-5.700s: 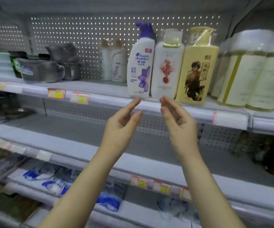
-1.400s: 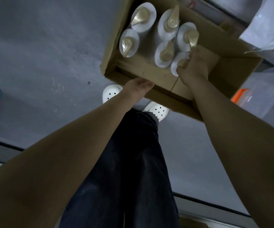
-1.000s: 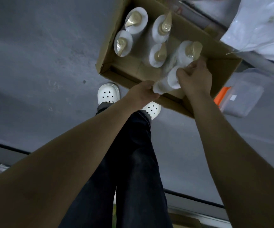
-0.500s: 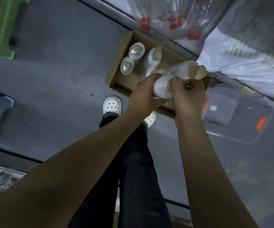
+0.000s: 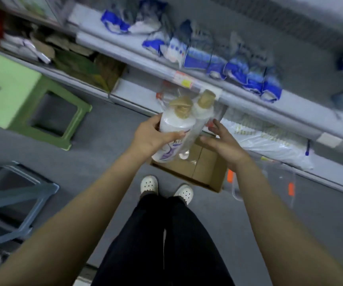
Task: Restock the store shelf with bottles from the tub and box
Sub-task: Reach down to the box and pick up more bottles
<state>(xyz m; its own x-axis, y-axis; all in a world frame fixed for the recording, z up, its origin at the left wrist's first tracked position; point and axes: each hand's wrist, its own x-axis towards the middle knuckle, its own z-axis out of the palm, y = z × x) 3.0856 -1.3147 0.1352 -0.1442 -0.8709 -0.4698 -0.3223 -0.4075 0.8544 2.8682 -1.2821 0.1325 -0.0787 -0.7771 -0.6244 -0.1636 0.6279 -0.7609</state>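
Two white bottles with gold pump caps, wrapped together in clear plastic as one pack, are held up above the cardboard box on the floor. My left hand grips the larger bottle of the pack from the left. My right hand is just to the right of the pack with fingers spread, apart from it. The box's inside is mostly hidden behind the pack and my hands. The store shelf runs across the top of the view.
Blue and white packets lie on the lower shelf. A clear tub with orange clips stands right of the box. A green stool and a grey-blue stool are on the left. My feet stand before the box.
The bottle pack has come up out of the box. My right hand has let go of it and my left hand now holds it alone. My view has tilted up toward the shelves.
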